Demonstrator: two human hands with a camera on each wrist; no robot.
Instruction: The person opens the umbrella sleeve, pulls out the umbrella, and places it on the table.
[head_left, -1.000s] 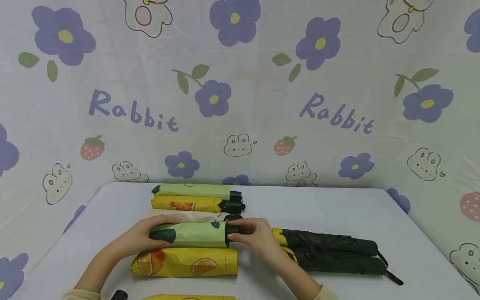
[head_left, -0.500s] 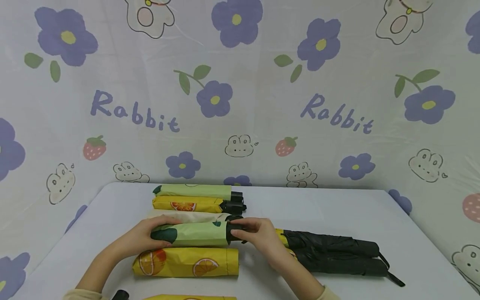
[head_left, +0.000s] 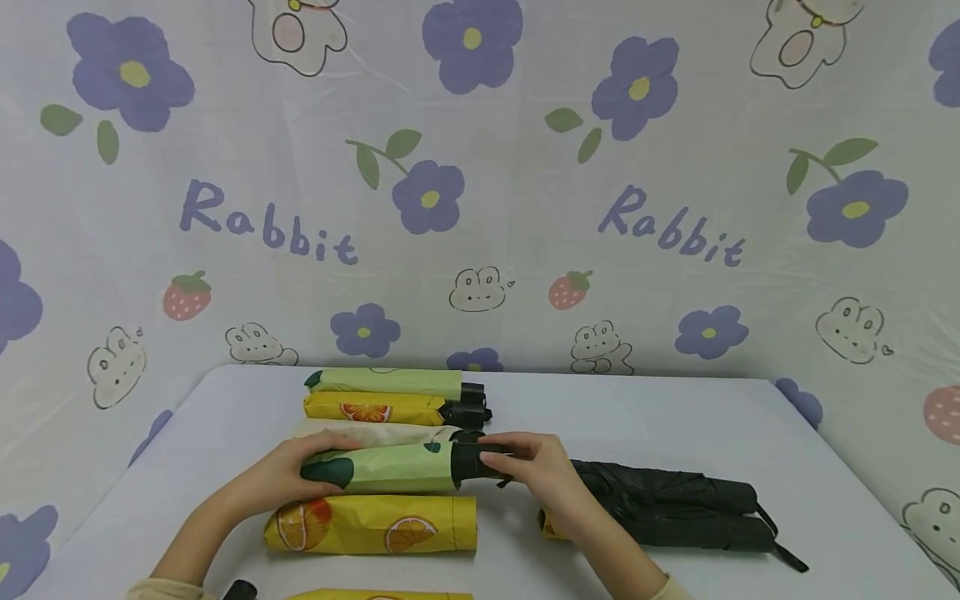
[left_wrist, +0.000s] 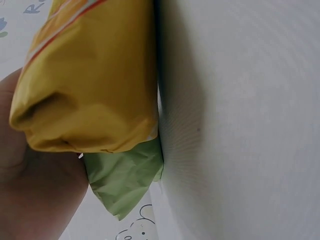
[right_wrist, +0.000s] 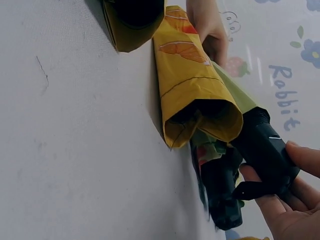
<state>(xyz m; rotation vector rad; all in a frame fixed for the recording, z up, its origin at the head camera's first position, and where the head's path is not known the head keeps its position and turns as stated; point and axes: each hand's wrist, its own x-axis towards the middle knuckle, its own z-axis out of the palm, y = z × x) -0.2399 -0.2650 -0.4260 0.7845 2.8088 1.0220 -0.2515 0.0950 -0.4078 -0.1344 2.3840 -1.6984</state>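
Green cover: It is between my two hands. I can't tell if it touches the worktop below.
Black end: It pokes out of the green cover's right mouth. I think this umbrella is partly in and partly out, so this one looks half done.
Left hand: I have it bent round the green cover's left end, thumb on the near side.
Right hand: I have the thumb and fingers pinching the black end, just right of the green cover.
Black umbrellas: Two lie side by side, to the right of the green cover. They have no covers on, so that part looks done.
Orange-slice cover: Just in front of the green cover. Its mouth is open and dark. I can't see how far in it is hollow.
Back row: Behind the green cover are a cream umbrella, a yellow umbrella and a light green umbrella. They look covered, with black ends showing, so I'd call these three left.
Worktop: White and plain, reaching out all around the green cover.
Room: Far behind the green cover hangs a pale cloth with purple flowers, bunnies, strawberries and "Rabbit".
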